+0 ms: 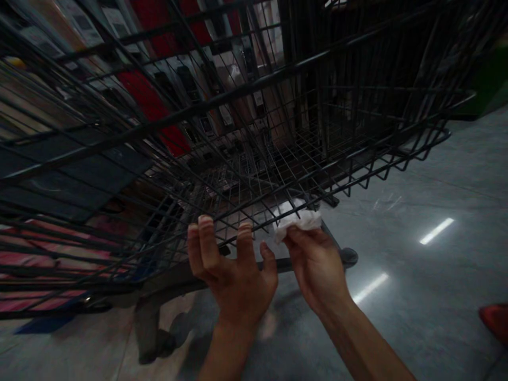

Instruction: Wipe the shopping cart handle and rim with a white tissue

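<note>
A black wire shopping cart point(246, 90) fills the upper part of the view, tilted in the frame. My left hand point(238, 272) is open, its fingers spread and their tips against the wires along the cart's lower edge. To its right, my right hand point(317, 259) is closed on a crumpled white wipe point(297, 214). The wipe lies against the lower wires, and some of them cross in front of it. Whether it is cloth or paper I cannot tell.
Beneath the basket runs the cart's dark lower frame point(174, 283) with a wheel point(164, 344) at the left. Packaged goods point(190, 87) hang behind the wires. Grey floor point(428, 280) reflects lights. A red object point(496, 320) sits at the right edge.
</note>
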`<state>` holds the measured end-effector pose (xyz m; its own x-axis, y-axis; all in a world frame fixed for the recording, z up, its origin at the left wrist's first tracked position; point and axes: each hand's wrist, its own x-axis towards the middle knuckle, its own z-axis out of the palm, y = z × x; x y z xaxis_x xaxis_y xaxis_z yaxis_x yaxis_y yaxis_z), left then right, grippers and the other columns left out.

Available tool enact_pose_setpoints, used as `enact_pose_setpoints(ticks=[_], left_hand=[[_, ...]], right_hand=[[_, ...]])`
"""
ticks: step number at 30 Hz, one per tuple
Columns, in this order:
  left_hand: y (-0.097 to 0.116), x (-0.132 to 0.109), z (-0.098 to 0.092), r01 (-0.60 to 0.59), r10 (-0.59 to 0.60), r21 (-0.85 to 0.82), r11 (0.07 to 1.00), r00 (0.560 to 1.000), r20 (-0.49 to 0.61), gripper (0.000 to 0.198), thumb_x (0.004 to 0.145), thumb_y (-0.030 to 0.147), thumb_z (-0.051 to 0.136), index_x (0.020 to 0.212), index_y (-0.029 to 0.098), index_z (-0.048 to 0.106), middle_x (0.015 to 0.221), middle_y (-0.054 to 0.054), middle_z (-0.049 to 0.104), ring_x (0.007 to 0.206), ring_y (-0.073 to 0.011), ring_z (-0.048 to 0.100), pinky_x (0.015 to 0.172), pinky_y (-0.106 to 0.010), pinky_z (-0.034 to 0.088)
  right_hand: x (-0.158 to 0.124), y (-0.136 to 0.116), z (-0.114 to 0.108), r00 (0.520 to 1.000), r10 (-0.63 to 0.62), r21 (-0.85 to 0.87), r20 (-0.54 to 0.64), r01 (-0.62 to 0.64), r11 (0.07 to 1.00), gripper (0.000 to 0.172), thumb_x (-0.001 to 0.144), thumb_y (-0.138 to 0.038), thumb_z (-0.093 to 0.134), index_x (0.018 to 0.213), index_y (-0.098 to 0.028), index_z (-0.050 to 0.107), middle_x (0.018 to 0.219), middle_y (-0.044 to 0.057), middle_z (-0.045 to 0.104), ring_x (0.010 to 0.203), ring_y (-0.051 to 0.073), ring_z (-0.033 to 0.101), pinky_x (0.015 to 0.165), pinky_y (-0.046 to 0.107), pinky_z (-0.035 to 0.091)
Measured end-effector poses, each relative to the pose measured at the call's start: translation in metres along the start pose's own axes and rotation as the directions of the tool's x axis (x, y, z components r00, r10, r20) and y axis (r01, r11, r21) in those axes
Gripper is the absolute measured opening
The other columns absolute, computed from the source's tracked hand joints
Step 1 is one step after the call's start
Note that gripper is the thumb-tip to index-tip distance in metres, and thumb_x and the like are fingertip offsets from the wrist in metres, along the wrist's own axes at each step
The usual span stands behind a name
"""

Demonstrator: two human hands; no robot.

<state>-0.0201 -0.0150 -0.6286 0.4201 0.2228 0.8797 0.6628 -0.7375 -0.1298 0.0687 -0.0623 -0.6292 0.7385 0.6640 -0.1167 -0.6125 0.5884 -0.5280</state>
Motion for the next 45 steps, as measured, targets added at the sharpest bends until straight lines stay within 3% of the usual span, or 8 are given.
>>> enact_pose_setpoints(ticks=[3, 9, 13, 18, 30, 33, 39, 45], left_hand=[[0.000, -0.001, 0.000, -0.017, 0.017, 0.033, 0.999, 1.000, 0.023, 0.048, 0.069, 0.023, 0.065, 0.114, 0.015, 0.050, 0.150, -0.018, 0.008, 0.139, -0.0396, 0.009, 0.113, -0.061, 0.018], [0.000, -0.001, -0.001, -0.023, 0.021, 0.048, 0.999, 0.999, 0.043, 0.044, 0.070, 0.021, 0.064, 0.111, 0.012, 0.053, 0.148, -0.020, 0.010, 0.139, -0.0379, 0.010, 0.113, -0.058, 0.018], [-0.005, -0.002, -0.001, -0.041, 0.040, 0.034, 0.999, 0.999, 0.015, 0.043, 0.070, 0.022, 0.064, 0.111, 0.015, 0.054, 0.148, -0.019, 0.014, 0.138, -0.0383, 0.015, 0.110, -0.060, 0.023], [-0.006, -0.001, 0.000, -0.024, 0.025, 0.018, 1.000, 0.999, -0.033, 0.038, 0.071, 0.019, 0.065, 0.108, 0.018, 0.056, 0.145, -0.017, 0.021, 0.135, -0.0371, 0.021, 0.108, -0.059, 0.027], [-0.007, -0.010, -0.003, -0.047, 0.050, -0.051, 0.998, 0.997, 0.054, 0.055, 0.074, 0.010, 0.057, 0.127, 0.016, 0.047, 0.156, -0.015, 0.001, 0.144, -0.0354, 0.005, 0.112, -0.056, 0.024], [-0.010, -0.019, -0.011, -0.042, 0.048, -0.093, 0.995, 0.996, 0.070, 0.058, 0.074, 0.009, 0.058, 0.131, 0.016, 0.044, 0.154, -0.017, 0.011, 0.141, -0.0332, 0.017, 0.110, -0.051, 0.028], [-0.024, -0.034, -0.021, 0.038, -0.039, -0.011, 0.999, 0.997, -0.063, 0.061, 0.070, 0.017, 0.065, 0.129, 0.017, 0.046, 0.133, -0.017, 0.035, 0.127, -0.0304, 0.033, 0.102, -0.046, 0.037], [-0.035, -0.029, -0.012, 0.104, -0.105, 0.014, 0.994, 0.989, 0.103, 0.049, 0.078, 0.021, 0.054, 0.126, 0.014, 0.043, 0.112, -0.016, 0.052, 0.114, -0.0324, 0.047, 0.102, -0.056, 0.030]], right_hand=[[-0.005, 0.009, 0.000, 0.994, 0.110, -0.034, -0.001, -0.110, 0.993, 0.018, 0.054, -0.022, 0.079, 0.066, -0.018, 0.067, 0.067, -0.002, 0.065, 0.062, 0.010, 0.056, 0.061, 0.024, 0.046], [-0.009, 0.012, -0.010, 0.992, 0.122, -0.039, 0.015, -0.121, 0.992, 0.016, 0.053, -0.019, 0.078, 0.064, -0.017, 0.068, 0.069, 0.000, 0.066, 0.065, 0.011, 0.057, 0.065, 0.025, 0.046], [-0.005, 0.000, -0.015, 0.990, 0.006, -0.053, -0.143, -0.014, 0.999, 0.017, 0.052, -0.017, 0.078, 0.065, -0.016, 0.068, 0.068, 0.000, 0.066, 0.065, 0.011, 0.057, 0.064, 0.025, 0.045], [-0.002, -0.008, -0.003, 0.990, -0.114, -0.032, -0.080, 0.112, 0.993, 0.019, 0.056, -0.017, 0.077, 0.073, -0.017, 0.068, 0.075, -0.001, 0.066, 0.072, 0.012, 0.058, 0.067, 0.026, 0.045], [-0.009, 0.025, 0.000, 0.979, 0.193, -0.167, 0.072, -0.179, 0.970, 0.017, 0.057, -0.026, 0.075, 0.070, -0.018, 0.069, 0.071, 0.000, 0.066, 0.068, 0.013, 0.056, 0.069, 0.028, 0.042], [-0.013, 0.027, -0.004, 0.975, 0.205, -0.212, 0.082, -0.184, 0.960, 0.019, 0.057, -0.029, 0.076, 0.072, -0.018, 0.069, 0.074, 0.001, 0.068, 0.071, 0.014, 0.056, 0.070, 0.028, 0.041], [-0.013, 0.018, -0.007, 0.989, 0.145, -0.239, -0.031, -0.148, 0.960, 0.019, 0.054, -0.029, 0.076, 0.067, -0.018, 0.068, 0.065, -0.001, 0.065, 0.065, 0.013, 0.054, 0.067, 0.028, 0.038], [-0.013, 0.021, 0.009, 0.986, 0.169, -0.190, -0.007, -0.167, 0.968, 0.014, 0.054, -0.027, 0.074, 0.061, -0.018, 0.066, 0.063, -0.002, 0.064, 0.064, 0.013, 0.054, 0.067, 0.028, 0.040]])
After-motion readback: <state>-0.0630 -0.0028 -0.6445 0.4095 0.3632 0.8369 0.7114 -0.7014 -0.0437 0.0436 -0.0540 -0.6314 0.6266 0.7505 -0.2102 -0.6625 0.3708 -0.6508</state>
